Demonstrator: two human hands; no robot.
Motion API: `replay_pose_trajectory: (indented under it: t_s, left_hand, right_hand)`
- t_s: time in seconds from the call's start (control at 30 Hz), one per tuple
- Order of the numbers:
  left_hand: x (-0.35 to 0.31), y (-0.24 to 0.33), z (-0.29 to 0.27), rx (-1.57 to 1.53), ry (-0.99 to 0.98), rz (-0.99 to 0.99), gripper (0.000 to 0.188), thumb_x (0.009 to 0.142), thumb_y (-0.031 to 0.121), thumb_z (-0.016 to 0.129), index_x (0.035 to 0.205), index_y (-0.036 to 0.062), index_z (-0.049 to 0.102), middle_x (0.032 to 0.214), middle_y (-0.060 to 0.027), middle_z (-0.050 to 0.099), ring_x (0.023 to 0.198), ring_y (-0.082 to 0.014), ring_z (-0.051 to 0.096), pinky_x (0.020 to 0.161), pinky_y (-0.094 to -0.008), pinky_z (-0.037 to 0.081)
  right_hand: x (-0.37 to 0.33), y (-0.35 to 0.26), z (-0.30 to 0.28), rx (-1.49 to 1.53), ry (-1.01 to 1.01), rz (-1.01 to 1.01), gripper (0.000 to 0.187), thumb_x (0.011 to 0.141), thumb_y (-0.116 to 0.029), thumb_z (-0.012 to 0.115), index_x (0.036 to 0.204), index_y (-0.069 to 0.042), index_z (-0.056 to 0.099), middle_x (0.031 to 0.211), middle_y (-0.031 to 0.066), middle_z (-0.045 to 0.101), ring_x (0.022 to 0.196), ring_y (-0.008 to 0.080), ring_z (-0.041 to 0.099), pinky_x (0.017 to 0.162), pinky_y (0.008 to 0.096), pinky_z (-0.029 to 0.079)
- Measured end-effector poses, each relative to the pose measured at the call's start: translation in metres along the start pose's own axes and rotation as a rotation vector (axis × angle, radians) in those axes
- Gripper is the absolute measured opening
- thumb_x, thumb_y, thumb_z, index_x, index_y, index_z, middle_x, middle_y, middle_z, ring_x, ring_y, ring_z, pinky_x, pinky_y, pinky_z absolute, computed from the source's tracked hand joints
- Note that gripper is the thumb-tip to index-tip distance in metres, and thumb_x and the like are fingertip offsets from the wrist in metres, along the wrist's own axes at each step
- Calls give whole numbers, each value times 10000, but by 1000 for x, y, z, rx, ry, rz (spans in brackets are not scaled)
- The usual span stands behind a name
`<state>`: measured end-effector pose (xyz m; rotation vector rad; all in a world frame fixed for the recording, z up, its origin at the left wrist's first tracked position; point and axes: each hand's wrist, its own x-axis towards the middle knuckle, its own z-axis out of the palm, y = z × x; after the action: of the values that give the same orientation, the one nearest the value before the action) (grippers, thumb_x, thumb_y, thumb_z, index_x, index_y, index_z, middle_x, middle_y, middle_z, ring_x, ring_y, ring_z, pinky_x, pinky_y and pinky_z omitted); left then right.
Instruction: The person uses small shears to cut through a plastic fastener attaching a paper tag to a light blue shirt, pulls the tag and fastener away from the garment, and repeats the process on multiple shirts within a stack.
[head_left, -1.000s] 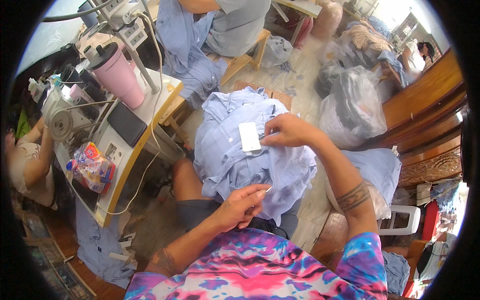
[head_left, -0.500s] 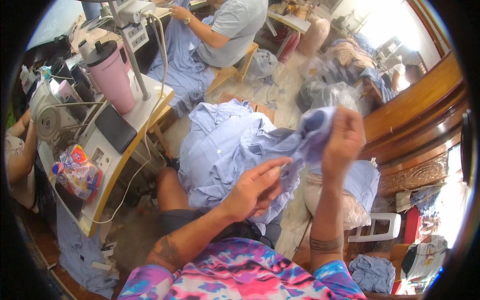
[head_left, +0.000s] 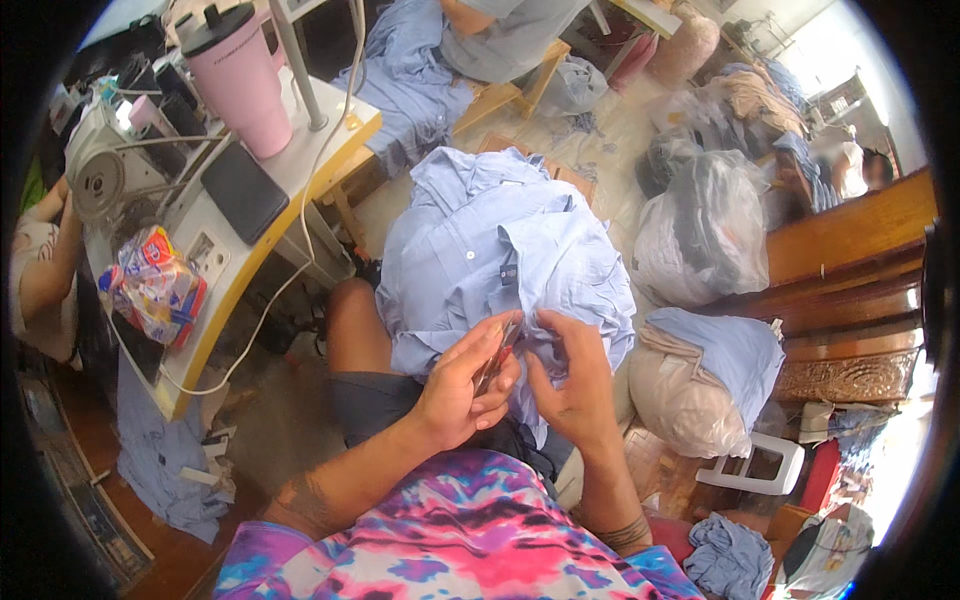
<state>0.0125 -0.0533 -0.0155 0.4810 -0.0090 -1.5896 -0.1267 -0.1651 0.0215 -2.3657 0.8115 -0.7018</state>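
Blue cloth (head_left: 440,275): likely soft, light; we'd pinch edges.
Left hand (head_left: 452,392): closed round slim tool (head_left: 488,372).
Right hand (head_left: 580,390): half open, seemingly empty.

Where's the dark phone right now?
Head view, upper left: the dark phone lies flat on the yellow-edged table at the person's left, just nearer than the pink tumbler.

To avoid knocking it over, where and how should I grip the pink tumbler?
Probably around the narrower lower body of the pink tumbler, from your near side: it stands upright, tapers toward its base, and a metal pole rises close on its right.
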Motion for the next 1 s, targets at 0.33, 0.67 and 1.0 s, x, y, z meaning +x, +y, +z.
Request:
replay_pose_trajectory:
  t_s: [0.33,0.67,1.0]
  left_hand:
    - [-11,-5,12,-58,113,64,369,1140,394,353,1356,129,492,841,-59,583,443,-69,355,384,-247,403]
    - [-25,-10,14,-175,188,88,324,1141,386,356,1148,103,513,864,-65,594,475,-91,424,403,-297,472]
    - [-18,-12,14,-184,212,60,365,1132,407,371,1079,71,505,854,-64,585,476,-98,482,460,-344,594]
  right_hand:
    - [-18,6,29,-161,44,-123,357,793,-39,799,1140,-68,720,918,85,708,779,250,636,717,377,454]
    - [-20,7,49,-143,146,-150,300,769,-54,835,1053,-64,736,843,50,697,705,205,622,653,341,410]
    - [-21,13,48,-143,129,-194,296,737,-84,821,1025,-68,752,870,38,709,744,187,646,667,338,403]
